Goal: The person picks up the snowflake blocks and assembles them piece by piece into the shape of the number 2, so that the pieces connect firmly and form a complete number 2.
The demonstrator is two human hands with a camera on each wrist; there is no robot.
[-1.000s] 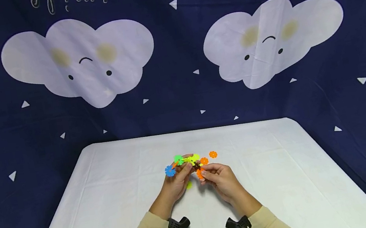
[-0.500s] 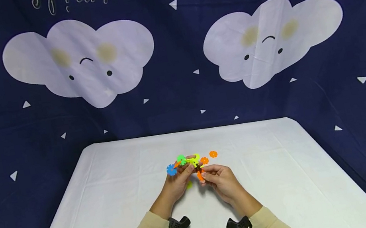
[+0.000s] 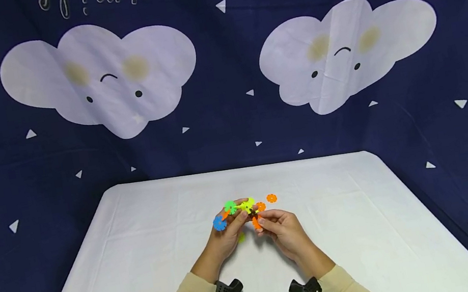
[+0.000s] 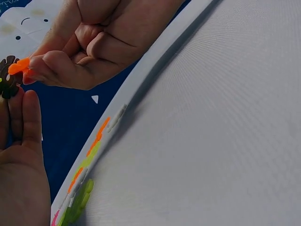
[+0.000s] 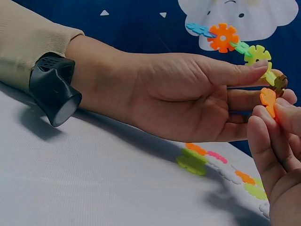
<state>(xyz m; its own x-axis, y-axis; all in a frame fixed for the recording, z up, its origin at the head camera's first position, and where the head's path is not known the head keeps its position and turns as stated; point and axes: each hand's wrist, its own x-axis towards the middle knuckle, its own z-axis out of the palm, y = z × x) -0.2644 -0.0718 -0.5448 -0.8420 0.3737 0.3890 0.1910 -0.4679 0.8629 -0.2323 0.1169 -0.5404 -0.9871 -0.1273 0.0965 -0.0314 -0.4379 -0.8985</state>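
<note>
A chain of interlocking snowflake discs hangs between both hands. In the right wrist view it runs from a blue disc [image 5: 200, 29] through orange [image 5: 224, 37], green and yellow [image 5: 257, 55] ones to a dark brown disc [image 5: 279, 83]. My left hand [image 3: 226, 237] holds the chain near its yellow and brown end, thumb against a yellow disc. Between thumb and fingers my right hand [image 3: 286, 230] pinches an orange disc [image 5: 268, 100], its edge right at the brown disc. In the left wrist view that orange disc appears edge-on against the brown one.
Loose discs lie on the white table [image 3: 168, 281] beyond and below the hands, among them an orange disc [image 3: 272, 198] and a yellow-green one [image 5: 191, 165]. White and pink [image 5: 217, 157] ones lie there too. A dark blue cloud-print cloth [image 3: 220, 65] stands behind the table.
The blue end of the chain has shifted slightly, now a little lower in the head view. Both hands stay almost in place, with the orange disc still at the brown one.
</note>
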